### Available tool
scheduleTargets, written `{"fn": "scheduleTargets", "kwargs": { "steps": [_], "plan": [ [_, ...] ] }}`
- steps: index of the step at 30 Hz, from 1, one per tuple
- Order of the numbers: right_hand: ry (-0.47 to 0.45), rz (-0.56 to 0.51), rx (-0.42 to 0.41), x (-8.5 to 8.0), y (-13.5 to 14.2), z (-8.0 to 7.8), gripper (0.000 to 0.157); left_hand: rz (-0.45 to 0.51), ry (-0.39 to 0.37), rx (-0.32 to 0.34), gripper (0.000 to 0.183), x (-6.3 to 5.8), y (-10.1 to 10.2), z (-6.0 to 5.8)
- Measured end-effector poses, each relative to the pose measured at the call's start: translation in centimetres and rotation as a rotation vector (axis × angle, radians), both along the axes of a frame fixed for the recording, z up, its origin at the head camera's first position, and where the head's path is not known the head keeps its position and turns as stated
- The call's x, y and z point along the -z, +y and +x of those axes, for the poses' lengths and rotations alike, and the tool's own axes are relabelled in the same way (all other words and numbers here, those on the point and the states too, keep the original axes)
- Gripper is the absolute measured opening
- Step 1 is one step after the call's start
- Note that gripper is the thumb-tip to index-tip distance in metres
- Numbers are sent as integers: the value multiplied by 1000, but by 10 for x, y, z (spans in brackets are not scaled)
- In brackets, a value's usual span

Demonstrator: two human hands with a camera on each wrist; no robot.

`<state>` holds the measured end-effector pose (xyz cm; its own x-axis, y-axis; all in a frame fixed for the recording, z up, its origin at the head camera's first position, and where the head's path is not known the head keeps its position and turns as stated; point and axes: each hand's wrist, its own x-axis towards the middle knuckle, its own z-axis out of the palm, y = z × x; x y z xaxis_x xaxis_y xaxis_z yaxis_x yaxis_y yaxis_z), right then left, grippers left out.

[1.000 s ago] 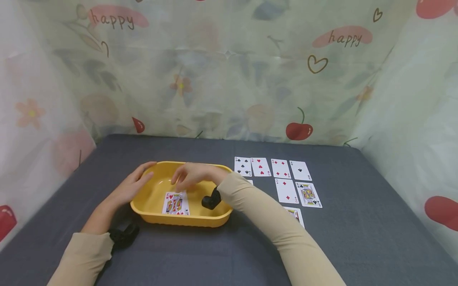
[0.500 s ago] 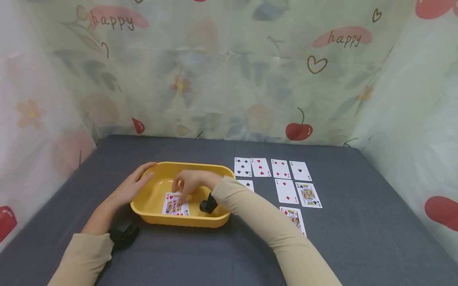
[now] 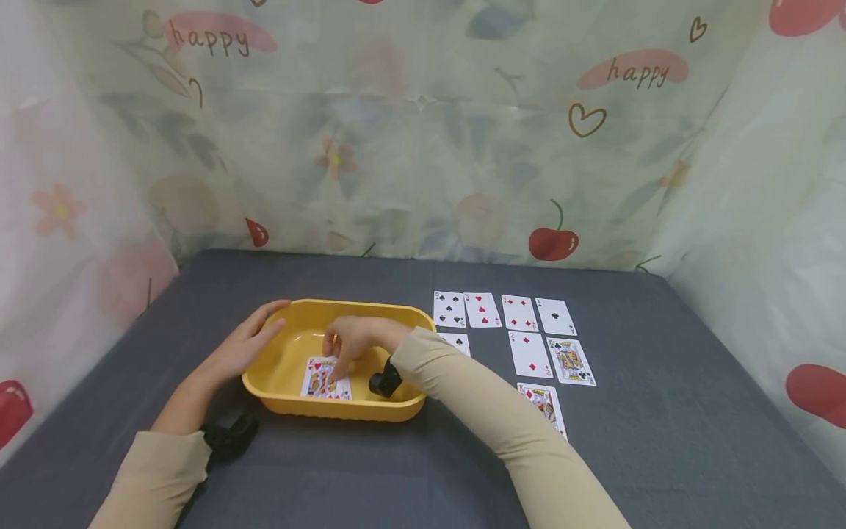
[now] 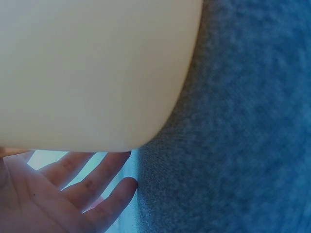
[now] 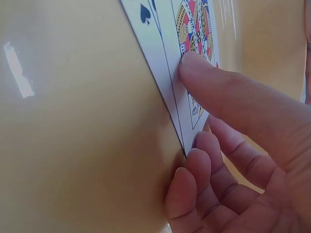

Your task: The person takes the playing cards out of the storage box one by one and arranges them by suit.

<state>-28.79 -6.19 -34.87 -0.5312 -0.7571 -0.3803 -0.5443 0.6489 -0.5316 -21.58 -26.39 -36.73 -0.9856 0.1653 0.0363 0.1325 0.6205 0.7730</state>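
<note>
A yellow plastic tray [image 3: 330, 408] stands left of the table's middle. Inside it lies a king of hearts [image 3: 319, 378], overlapping another card with a spade corner [image 5: 145, 14]. My right hand [image 3: 355, 339] reaches into the tray. Its thumb lies on the king's face, and curled fingertips meet the card's near edge, pinching it in the right wrist view. At the tray's left end rests my left hand [image 3: 246, 344], fingers extended along the outside of the wall and thumb near the rim. In the left wrist view its loosely spread fingers [image 4: 92, 187] show beyond the pale tray wall.
Right of the tray, face-up cards lie in rows: a five of spades [image 3: 449, 310], three of hearts [image 3: 483, 310], four of diamonds [image 3: 519, 314], two of diamonds [image 3: 529, 355], king of clubs [image 3: 571, 361] and others. My right sleeve [image 3: 509, 426] partly covers two. Patterned curtains [image 3: 423, 147] surround the table.
My right hand has lowered from above the cards, bringing its thumb onto the king of hearts. My left hand and the tray have stayed in place.
</note>
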Motion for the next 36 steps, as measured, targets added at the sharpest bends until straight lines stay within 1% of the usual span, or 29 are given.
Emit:
{"fn": "scheduleTargets", "kwargs": {
  "steps": [9, 15, 18, 22, 25, 30, 36],
  "plan": [
    [28, 40, -4, -1, 0, 0, 33, 4, -5, 2, 57, 1, 0, -2],
    [27, 3, -28, -3, 2, -2, 30, 11, 0, 5, 55, 2, 0, -2],
    [-24, -49, -15, -6, 5, -5, 26, 8, -2, 3, 55, 2, -1, -2],
    [-157, -143, 19, -11, 12, -8, 23, 0, -7, 1, 56, 0, 0, -1],
    [-208, -188, 31, -17, 17, -8, 21, -5, -5, 2, 56, -1, 0, -1],
    [-200, -224, 44, -25, 26, -9, 22, -8, -9, 0, 56, 0, -1, -1],
    [-189, -256, 63, -31, 34, -10, 23, -3, -14, 0, 57, 2, -2, -1]
  ]
}}
